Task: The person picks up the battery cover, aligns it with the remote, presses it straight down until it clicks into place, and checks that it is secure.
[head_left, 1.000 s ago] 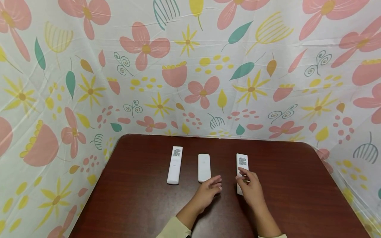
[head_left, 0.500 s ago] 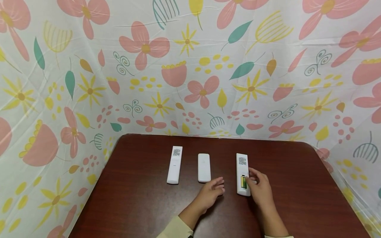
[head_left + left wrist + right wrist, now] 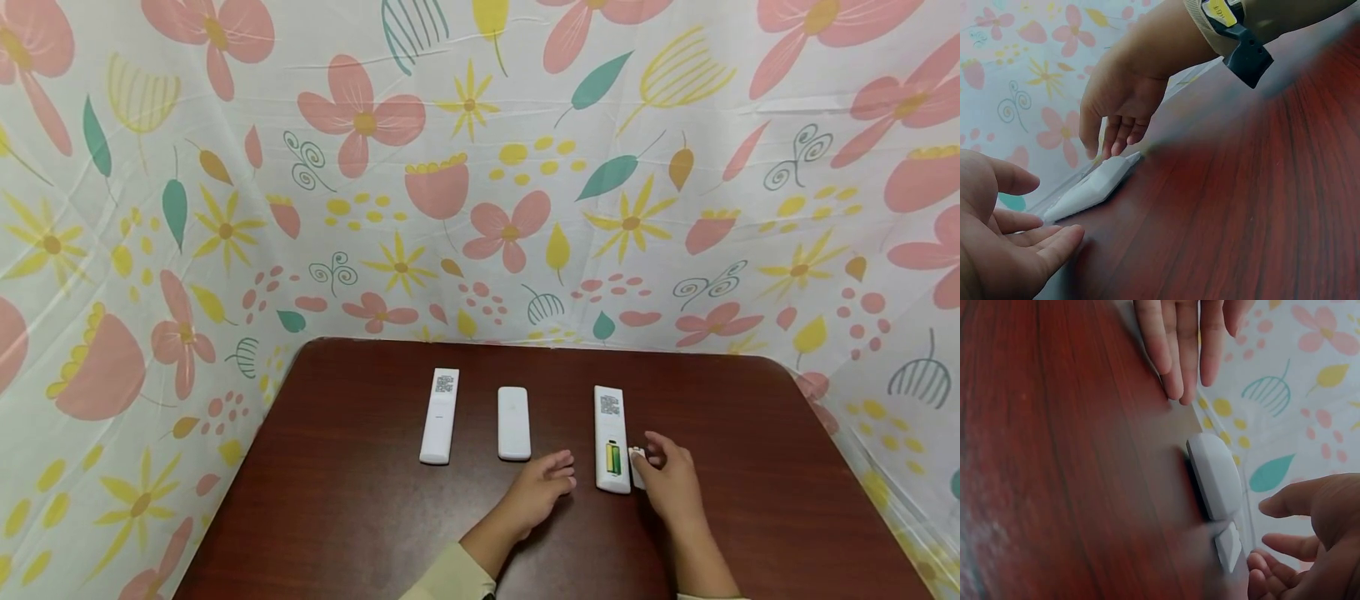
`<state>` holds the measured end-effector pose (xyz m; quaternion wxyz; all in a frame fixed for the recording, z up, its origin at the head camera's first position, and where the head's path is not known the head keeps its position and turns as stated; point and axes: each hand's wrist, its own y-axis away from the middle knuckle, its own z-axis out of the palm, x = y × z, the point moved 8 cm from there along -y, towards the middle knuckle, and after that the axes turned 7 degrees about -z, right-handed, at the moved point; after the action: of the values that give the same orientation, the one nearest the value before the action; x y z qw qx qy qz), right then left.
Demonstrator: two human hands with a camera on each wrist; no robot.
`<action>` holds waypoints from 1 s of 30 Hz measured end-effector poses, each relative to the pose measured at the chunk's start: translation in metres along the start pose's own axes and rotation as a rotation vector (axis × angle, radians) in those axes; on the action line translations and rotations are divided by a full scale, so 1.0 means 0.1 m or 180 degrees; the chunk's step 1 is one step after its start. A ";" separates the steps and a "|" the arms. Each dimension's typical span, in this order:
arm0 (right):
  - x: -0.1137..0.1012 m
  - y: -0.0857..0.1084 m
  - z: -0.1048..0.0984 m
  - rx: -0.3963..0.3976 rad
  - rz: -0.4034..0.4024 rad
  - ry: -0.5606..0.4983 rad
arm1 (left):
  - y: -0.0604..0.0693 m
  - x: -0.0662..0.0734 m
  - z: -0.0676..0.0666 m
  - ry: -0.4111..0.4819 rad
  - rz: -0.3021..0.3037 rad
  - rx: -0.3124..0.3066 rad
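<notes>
A white remote control lies face down on the brown table, its battery bay uncovered with green-and-yellow batteries inside. Just right of it lies the small white battery cover, also seen beside the remote's end in the right wrist view as a cover. My right hand is at the cover, thumb and fingers spread apart; in the right wrist view they stand clear of it. My left hand hovers between the middle and right remotes, fingers relaxed, holding nothing.
A second white remote lies in the middle and a third, longer one to its left. The brown table ends at a flower-patterned cloth at the back and sides.
My right hand has drawn the battery cover off the right remote, exposing the batteries, and brought it to the table on the right. My left hand has shifted slightly right.
</notes>
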<state>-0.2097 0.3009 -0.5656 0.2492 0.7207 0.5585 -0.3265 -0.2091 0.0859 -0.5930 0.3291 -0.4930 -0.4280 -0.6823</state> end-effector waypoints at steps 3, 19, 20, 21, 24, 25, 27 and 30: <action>0.03 -0.01 -0.01 -0.0049 0.0036 0.0100 | 0.00 0.00 0.04 -0.0040 -0.0022 0.0006; 0.09 -0.02 0.07 -0.0305 0.0046 0.0269 | -0.06 0.00 0.15 -0.0479 0.0057 0.0008; 0.08 -0.02 0.08 -0.0304 0.0031 0.0277 | -0.07 -0.01 0.15 -0.0491 0.0062 0.0019; 0.08 -0.02 0.08 -0.0299 0.0014 0.0285 | -0.08 -0.01 0.16 -0.0499 0.0061 0.0027; 0.08 -0.03 0.08 -0.0292 -0.0002 0.0310 | -0.11 -0.02 0.17 -0.0492 0.0026 0.0075; 0.08 -0.03 0.08 -0.0288 -0.0002 0.0316 | -0.12 -0.02 0.18 -0.0503 0.0017 0.0089; 0.09 -0.04 0.08 -0.0283 0.0002 0.0332 | -0.13 -0.03 0.18 -0.0512 -0.0031 0.0125; 0.10 -0.05 0.08 -0.0285 0.0009 0.0367 | -0.16 -0.04 0.19 -0.0606 -0.0062 0.0184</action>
<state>-0.2142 0.3024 -0.5786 0.2490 0.7272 0.5850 -0.2588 -0.2144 0.1095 -0.5977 0.2944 -0.5417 -0.4816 -0.6228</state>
